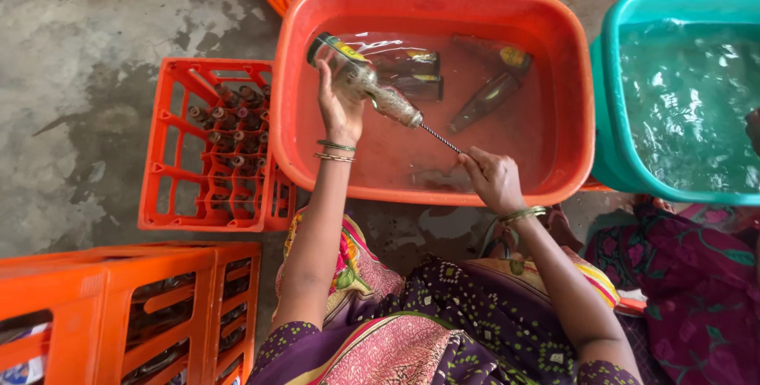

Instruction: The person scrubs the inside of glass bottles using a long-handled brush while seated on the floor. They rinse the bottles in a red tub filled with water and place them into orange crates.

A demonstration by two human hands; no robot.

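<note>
My left hand (339,110) grips a clear glass bottle (360,79) with a yellow label, held tilted over the red plastic tub (317,5). A twisted-wire bottle brush (440,139) runs into the bottle's neck, and my right hand (491,178) holds the brush's handle end near the tub's front rim. The tub holds shallow murky water with several dark bottles (484,100) lying in it.
A teal tub (613,76) of clear water stands at the right. An orange crate (168,155) with dark bottles sits left of the red tub; more orange crates (119,290) lie at bottom left and top. Another person's patterned clothing (697,282) shows at the right. The concrete floor is wet.
</note>
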